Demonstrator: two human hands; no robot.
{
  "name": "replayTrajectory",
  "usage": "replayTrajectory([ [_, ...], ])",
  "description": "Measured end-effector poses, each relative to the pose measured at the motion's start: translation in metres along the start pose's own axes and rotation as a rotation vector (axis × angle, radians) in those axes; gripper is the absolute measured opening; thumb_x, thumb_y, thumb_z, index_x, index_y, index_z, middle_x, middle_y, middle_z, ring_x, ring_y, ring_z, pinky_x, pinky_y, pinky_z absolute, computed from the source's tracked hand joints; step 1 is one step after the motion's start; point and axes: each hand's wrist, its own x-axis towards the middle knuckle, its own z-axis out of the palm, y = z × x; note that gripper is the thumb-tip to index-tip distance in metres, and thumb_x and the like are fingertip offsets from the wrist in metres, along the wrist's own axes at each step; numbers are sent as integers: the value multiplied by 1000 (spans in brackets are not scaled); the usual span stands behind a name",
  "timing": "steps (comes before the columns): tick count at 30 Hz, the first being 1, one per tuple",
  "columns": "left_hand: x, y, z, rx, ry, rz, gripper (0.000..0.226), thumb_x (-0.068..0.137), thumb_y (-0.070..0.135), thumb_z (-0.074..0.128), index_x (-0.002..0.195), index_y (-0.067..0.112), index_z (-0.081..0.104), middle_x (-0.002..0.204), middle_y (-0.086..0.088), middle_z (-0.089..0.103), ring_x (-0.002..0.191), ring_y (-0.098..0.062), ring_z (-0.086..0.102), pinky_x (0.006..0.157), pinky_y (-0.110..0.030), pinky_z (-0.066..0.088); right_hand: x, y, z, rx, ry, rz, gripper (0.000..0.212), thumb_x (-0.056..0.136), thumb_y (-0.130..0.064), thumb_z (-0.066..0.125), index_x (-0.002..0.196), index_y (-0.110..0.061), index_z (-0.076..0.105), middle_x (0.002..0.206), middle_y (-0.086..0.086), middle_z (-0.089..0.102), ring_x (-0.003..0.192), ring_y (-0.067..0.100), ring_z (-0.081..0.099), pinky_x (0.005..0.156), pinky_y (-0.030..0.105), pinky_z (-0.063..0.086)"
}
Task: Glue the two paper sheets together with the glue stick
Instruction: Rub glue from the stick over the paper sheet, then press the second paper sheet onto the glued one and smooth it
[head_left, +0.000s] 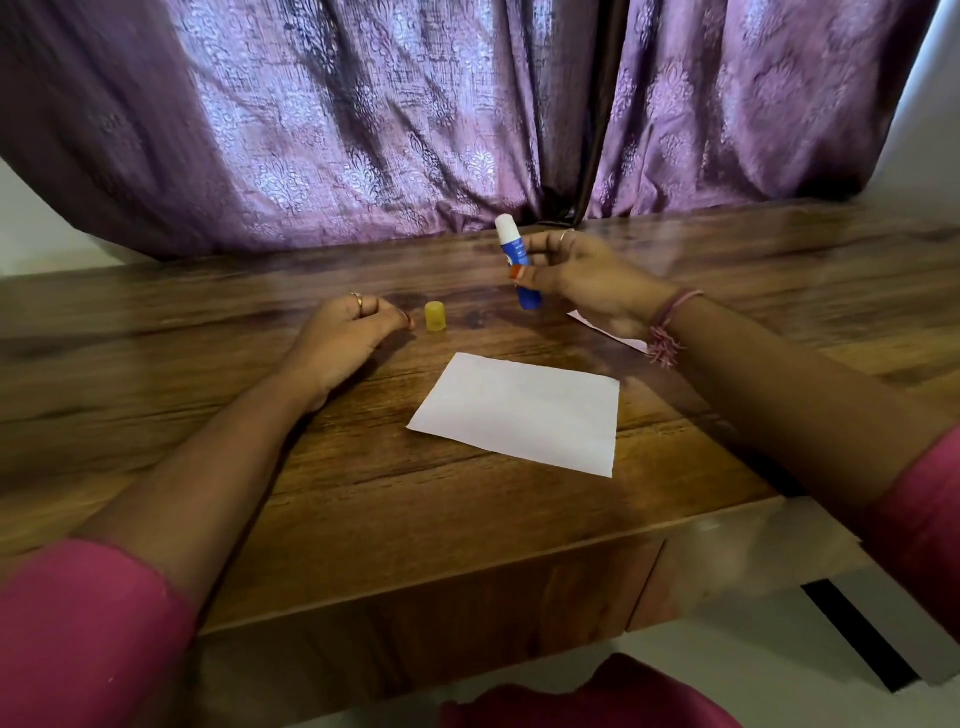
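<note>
My right hand grips an uncapped blue glue stick above the table, its white tip pointing up. The stick's yellow cap stands on the wood just right of my left hand, which rests on the table with fingers loosely curled and holds nothing. One white paper sheet lies flat in the middle, nearer to me than both hands. A second sheet lies mostly hidden under my right wrist; only a narrow strip shows.
The wooden table ends at a front edge near my body. Purple curtains hang right behind its far edge. A dark slot in the floor shows at the lower right.
</note>
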Motion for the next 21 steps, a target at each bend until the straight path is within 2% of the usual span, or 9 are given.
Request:
replayTrajectory([
  [4,2,0,-1,3,-11,3,14,82,23,65,79,11,72,62,6,63,57,-7,49,58,-25,37,17,7,4,-37,25,-23,22,84,9,60,90,-12,58,81,3,62,57,-4,62,58,13,51],
  [6,2,0,-1,-15,-14,0,13,82,21,65,79,10,72,65,2,64,61,-9,51,58,-24,38,25,12,7,-123,24,-24,22,83,10,61,100,-4,58,83,2,62,59,-4,62,65,14,53],
  [8,2,1,0,-22,-21,-4,11,83,19,64,78,11,71,62,6,64,58,-5,51,55,-20,39,30,17,14,-213,10,-38,30,83,10,62,110,0,54,82,0,61,65,-2,61,71,16,52],
  [10,1,2,0,-15,-26,-3,11,83,18,64,77,12,71,54,12,62,51,0,49,48,-14,38,32,20,21,-248,16,-50,32,83,9,62,113,0,52,83,-1,61,78,9,61,79,25,53],
  [12,1,2,0,-12,-26,-3,11,84,18,64,78,11,71,54,12,62,48,2,48,46,-12,38,33,23,25,-251,21,-60,34,84,8,61,117,5,50,85,1,61,81,17,60,79,33,52],
  [14,1,2,0,-7,-29,-6,13,84,18,64,82,8,71,66,6,66,53,0,49,51,-16,39,34,25,25,-269,13,-74,36,85,8,60,120,6,50,86,1,61,78,16,60,74,31,53],
  [16,0,2,1,-3,-31,-11,14,83,18,65,85,6,71,74,-1,68,57,-3,50,56,-20,39,34,26,23,-295,9,-82,39,85,7,61,122,6,49,94,5,62,83,18,60,79,33,53],
  [21,-1,4,-1,-29,-29,0,12,84,18,64,76,13,71,55,12,64,48,3,49,48,-13,40,36,29,23,-299,-1,-71,41,86,5,61,124,4,48,102,10,59,82,16,59,80,29,52],
])
